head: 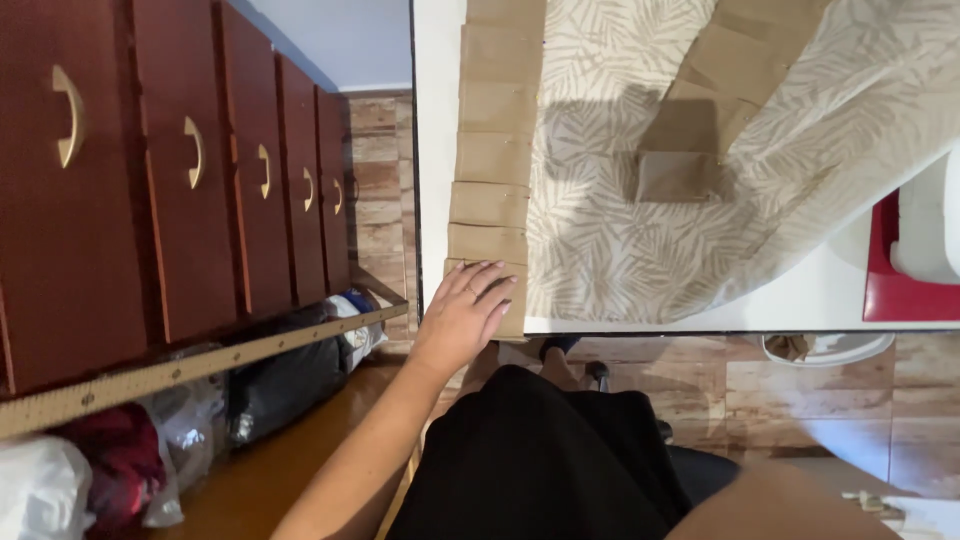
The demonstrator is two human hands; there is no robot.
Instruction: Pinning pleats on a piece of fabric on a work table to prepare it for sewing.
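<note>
My left hand (465, 312) lies flat, palm down, on the nearest brown paper piece (510, 300) at the front corner of a white table (800, 300). Its fingers are spread a little and hold nothing. That piece ends a row of overlapping brown paper pieces (492, 160) running away along the table's left edge. A second row of brown paper pieces (720, 70) runs diagonally across a leaf-patterned cloth (600, 240). My right hand is out of view; only a bare patch of skin (780, 505), an arm or a knee, shows at the bottom right.
Dark red drawers with gold handles (200, 190) line the left side, with black and white bags (285, 385) stuffed beneath them. A red and white object (905, 280) sits at the table's right edge. My black clothing (540, 460) covers the wooden floor (780, 385) below.
</note>
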